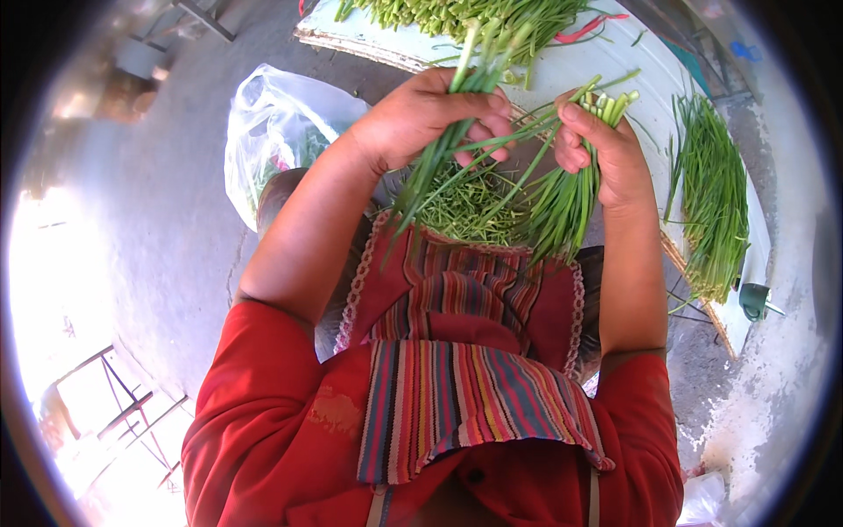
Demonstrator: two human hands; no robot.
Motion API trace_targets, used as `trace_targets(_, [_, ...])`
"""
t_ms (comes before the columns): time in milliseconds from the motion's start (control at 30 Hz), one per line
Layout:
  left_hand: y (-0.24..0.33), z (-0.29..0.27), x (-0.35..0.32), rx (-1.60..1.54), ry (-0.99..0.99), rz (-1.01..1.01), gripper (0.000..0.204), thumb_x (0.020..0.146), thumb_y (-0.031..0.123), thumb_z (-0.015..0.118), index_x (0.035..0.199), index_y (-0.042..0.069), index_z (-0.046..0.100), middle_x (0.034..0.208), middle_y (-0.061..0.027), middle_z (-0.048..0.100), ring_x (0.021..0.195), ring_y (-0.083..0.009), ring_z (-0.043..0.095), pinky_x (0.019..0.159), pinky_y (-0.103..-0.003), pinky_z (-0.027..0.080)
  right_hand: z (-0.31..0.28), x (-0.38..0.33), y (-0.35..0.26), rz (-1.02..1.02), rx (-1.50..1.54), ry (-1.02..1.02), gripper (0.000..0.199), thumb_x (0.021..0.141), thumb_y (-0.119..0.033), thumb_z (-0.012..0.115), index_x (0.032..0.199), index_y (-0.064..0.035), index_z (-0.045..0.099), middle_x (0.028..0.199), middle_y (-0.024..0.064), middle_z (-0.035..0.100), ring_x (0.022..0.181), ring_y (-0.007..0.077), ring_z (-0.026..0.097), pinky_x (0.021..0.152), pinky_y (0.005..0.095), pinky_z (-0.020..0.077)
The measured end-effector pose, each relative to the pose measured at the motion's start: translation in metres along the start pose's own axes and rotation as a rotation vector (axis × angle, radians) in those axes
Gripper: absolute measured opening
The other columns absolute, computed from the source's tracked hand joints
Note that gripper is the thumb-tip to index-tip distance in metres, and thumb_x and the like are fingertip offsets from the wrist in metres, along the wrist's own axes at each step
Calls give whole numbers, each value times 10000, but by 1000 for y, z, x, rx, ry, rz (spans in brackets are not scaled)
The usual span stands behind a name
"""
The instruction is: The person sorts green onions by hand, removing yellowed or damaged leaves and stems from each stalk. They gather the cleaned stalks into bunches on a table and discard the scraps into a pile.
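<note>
My left hand (430,119) is closed round a few long green chives (420,189). They run up past the thumb and hang down below it, slightly blurred. To its right, my right hand (610,149) grips a thicker bunch of chives (559,211), pale cut ends up and leaves hanging down. A few loose stalks span the gap between the two hands. Beneath them a heap of short green trimmings (470,206) lies at my lap, above the striped apron (479,303).
A white tabletop (654,66) with chipped edges curves ahead and right. It bears a pile of chives (421,16), red strips (590,29) and another chive bundle (713,198). A green-handled object (753,300) sits at its right end. A clear plastic bag (281,114) stands on the left.
</note>
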State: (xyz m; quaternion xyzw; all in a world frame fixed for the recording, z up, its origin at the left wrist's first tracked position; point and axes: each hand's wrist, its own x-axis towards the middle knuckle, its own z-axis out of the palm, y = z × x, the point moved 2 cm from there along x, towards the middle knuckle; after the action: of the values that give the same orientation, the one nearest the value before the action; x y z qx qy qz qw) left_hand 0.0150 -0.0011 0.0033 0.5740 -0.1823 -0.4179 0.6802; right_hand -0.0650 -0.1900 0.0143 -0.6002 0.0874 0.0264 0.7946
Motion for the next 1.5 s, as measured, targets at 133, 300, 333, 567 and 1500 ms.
trace_targets(133, [-3, -32, 8, 315, 379, 182, 202, 892, 210, 547, 963, 28, 597, 690, 1, 559, 535, -62, 481, 455, -203, 374, -6, -3, -6, -19, 30, -12, 240, 789, -170, 642, 943, -11, 549, 577, -14, 442, 439, 72, 398, 432, 244, 310])
trace_targets(300, [7, -27, 5, 188, 227, 198, 168, 860, 196, 591, 945, 54, 618, 707, -8, 597, 444, -28, 380, 394, -177, 290, -1, -3, -5, -13, 8, -5, 151, 801, -158, 646, 829, -27, 577, 554, -11, 473, 451, 64, 424, 429, 228, 344])
trace_targets(333, [8, -16, 4, 148, 120, 166, 165, 854, 194, 600, 942, 56, 621, 716, -16, 611, 434, -27, 375, 386, -177, 285, 2, -1, -1, -12, -49, -28, 152, 804, -163, 643, 832, -28, 577, 555, -13, 474, 453, 63, 427, 426, 225, 345])
trace_targets(567, [0, 6, 4, 217, -17, 97, 175, 810, 210, 664, 915, 73, 635, 648, 28, 577, 441, -13, 379, 385, -169, 267, 12, 2, 4, -44, -220, -94, 145, 812, -166, 621, 768, -44, 554, 556, -10, 469, 452, 66, 425, 414, 216, 342])
trace_targets(1500, [-5, 30, 5, -105, -168, -2, 222, 833, 159, 603, 980, -4, 570, 653, -51, 552, 384, -32, 345, 329, -183, 239, -3, -4, -2, -78, 100, 5, 190, 804, -162, 622, 909, -7, 590, 672, 52, 542, 491, 100, 474, 447, 235, 372])
